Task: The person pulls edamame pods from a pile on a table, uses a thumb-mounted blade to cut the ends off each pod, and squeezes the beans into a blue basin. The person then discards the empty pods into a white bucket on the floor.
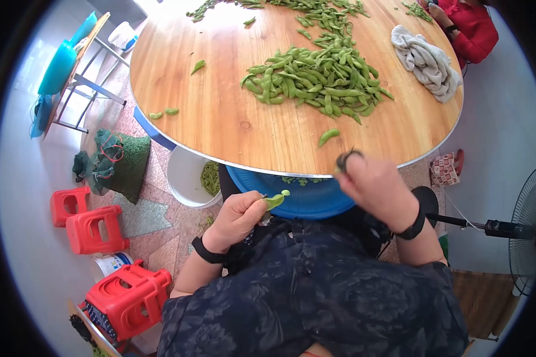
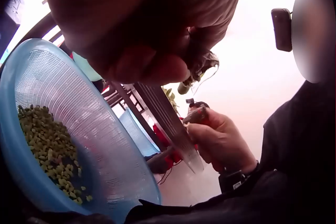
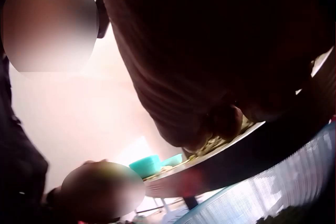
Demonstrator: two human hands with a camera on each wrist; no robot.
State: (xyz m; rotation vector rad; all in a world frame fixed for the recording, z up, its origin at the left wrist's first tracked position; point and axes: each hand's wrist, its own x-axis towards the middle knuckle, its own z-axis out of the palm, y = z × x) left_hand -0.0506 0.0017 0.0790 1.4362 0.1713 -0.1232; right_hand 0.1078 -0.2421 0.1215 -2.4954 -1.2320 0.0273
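Observation:
My left hand [image 1: 239,219] pinches a green bean pod [image 1: 274,202] between thumb and fingers above the blue basket [image 1: 304,209]; a pale bean shows at the pod's tip. Over the table's near edge, my right hand [image 1: 380,189] has its fingers curled, with something dark [image 1: 346,159] at the fingertips, blurred. Shelled beans [image 2: 50,150] lie in the basket in the left wrist view. A large heap of pods [image 1: 321,80] lies on the wooden table [image 1: 190,131], and a single pod [image 1: 329,137] sits near its front edge.
A grey cloth [image 1: 426,62] lies at the table's right. A white bucket [image 1: 181,178] with pods stands below left, beside a green mesh sack [image 1: 128,160]. Red stools [image 1: 98,229] are on the left, a fan [image 1: 527,229] on the right. Another person [image 1: 475,33] sits at the far right.

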